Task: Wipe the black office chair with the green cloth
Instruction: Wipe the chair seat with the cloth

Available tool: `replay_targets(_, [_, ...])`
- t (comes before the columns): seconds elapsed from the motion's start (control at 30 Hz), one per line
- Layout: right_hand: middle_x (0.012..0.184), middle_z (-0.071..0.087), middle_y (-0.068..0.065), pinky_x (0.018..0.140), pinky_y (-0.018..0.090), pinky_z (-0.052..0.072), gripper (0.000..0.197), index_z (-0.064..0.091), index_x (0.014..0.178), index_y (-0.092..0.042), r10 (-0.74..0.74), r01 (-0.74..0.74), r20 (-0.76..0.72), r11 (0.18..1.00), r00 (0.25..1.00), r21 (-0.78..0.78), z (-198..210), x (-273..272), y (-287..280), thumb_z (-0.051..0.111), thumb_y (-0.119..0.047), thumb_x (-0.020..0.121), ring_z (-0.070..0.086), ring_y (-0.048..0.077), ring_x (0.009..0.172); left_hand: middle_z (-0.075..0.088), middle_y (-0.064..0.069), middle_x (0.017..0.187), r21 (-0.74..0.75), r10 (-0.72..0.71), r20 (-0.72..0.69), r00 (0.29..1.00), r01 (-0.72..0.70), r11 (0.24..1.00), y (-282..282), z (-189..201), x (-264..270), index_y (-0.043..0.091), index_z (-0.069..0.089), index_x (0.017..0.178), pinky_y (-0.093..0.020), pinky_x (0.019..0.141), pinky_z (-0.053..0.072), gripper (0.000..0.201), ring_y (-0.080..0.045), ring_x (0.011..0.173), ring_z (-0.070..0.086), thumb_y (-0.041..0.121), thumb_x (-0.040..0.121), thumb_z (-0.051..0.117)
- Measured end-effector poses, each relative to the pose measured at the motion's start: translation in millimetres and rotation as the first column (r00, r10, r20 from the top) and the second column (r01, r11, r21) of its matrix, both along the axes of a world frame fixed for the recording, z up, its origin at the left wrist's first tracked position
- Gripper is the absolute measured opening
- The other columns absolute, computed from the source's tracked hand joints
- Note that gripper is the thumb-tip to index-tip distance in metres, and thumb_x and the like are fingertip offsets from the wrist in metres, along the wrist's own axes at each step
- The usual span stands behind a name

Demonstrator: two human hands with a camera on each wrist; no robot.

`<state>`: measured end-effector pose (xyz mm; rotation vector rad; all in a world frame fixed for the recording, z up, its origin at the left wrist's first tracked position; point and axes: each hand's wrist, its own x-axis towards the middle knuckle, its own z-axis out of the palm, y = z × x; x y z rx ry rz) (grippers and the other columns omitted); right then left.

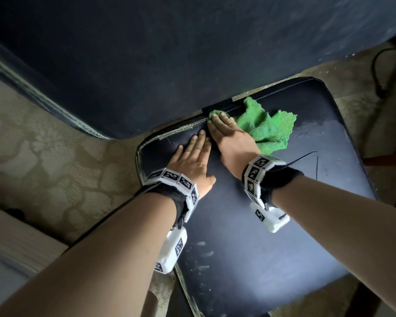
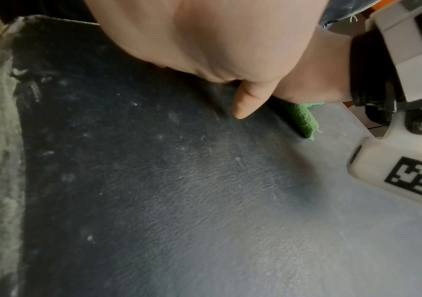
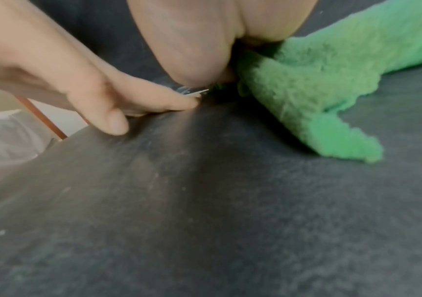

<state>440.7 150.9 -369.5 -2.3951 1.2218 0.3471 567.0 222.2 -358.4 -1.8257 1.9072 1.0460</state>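
Seat (image 1: 249, 236): dusty black chair cushion, nearest the camera.
Left hand (image 1: 190, 160): flat on the seat's left rear, fingers straight, holding nothing.
Right hand (image 1: 229, 136): fingers extended, pressing the cloth at the seat's rear seam.
Cloth (image 1: 268, 126): green, bunched rightward across the seat's rear.

Green cloth (image 1: 266, 126), black chair (image 1: 272, 225)

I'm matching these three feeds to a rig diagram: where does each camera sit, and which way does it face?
Head: looks down on the chair seat; shows both forearms, left hand flat, right hand pressing the green cloth.
Left wrist: looks along the seat; shows the left palm and thumb, the right wristband.
Right wrist: looks toward the cloth; shows the right palm, left fingers.
All share seat and cloth.
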Motion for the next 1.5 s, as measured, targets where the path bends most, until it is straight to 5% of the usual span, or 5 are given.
replay_targets(0.47, [0.163,0.015,0.003,0.123,0.039,0.017,0.055,0.020,0.156,-0.013,0.057,-0.057,-0.010,0.998,0.998,0.014,8,16,-6,0.031,-0.007,0.102,0.010,0.024,0.151,-0.022,-0.003,0.164,-0.020,-0.010,-0.016,1.000,0.010,1.000,7,5,6,0.013,-0.009,0.158,-0.038,0.125,-0.001,0.086,-0.016,0.153,-0.014,0.031,0.096,0.047])
replay_targets(0.83, [0.163,0.014,0.004,0.123,0.039,0.008,0.055,0.021,0.155,-0.013,0.048,-0.048,0.004,0.999,0.999,0.014,-1,24,-3,0.030,-0.006,0.101,0.009,0.026,0.151,-0.022,-0.003,0.164,0.008,-0.014,-0.006,1.000,0.014,1.000,5,5,7,0.014,-0.011,0.158,-0.036,0.125,-0.003,0.084,-0.015,0.152,-0.016,0.032,0.098,0.044])
replay_targets(1.17, [0.163,0.015,0.001,0.122,0.038,0.018,0.066,0.024,0.155,-0.018,-0.168,0.167,0.019,0.986,0.986,0.026,5,8,-14,0.037,0.001,0.093,0.008,0.024,0.151,-0.021,-0.003,0.165,-0.118,0.006,-0.008,1.000,-0.007,0.993,14,3,7,0.012,-0.006,0.159,-0.038,0.125,0.002,0.087,-0.017,0.153,-0.011,0.030,0.094,0.049])
replay_targets(1.33, [0.164,0.012,0.000,0.122,0.042,0.020,0.055,0.021,0.155,-0.018,-0.053,0.051,0.032,0.996,0.998,0.080,-1,35,8,0.032,-0.016,0.102,0.006,0.024,0.152,-0.015,-0.010,0.165,-0.104,0.102,0.030,0.994,-0.099,0.990,26,7,19,0.006,0.001,0.158,-0.037,0.125,0.005,0.083,-0.022,0.154,-0.007,0.027,0.094,0.050])
replay_targets(1.5, [0.164,0.009,-0.001,0.121,0.036,0.008,0.062,0.016,0.156,-0.019,0.020,-0.020,-0.055,1.000,0.998,0.013,8,17,-5,0.031,-0.004,0.099,0.005,0.023,0.152,-0.019,-0.010,0.165,-0.063,0.091,0.017,0.996,-0.090,0.994,24,7,22,0.006,-0.003,0.158,-0.036,0.124,0.005,0.083,-0.022,0.154,-0.009,0.029,0.096,0.048])
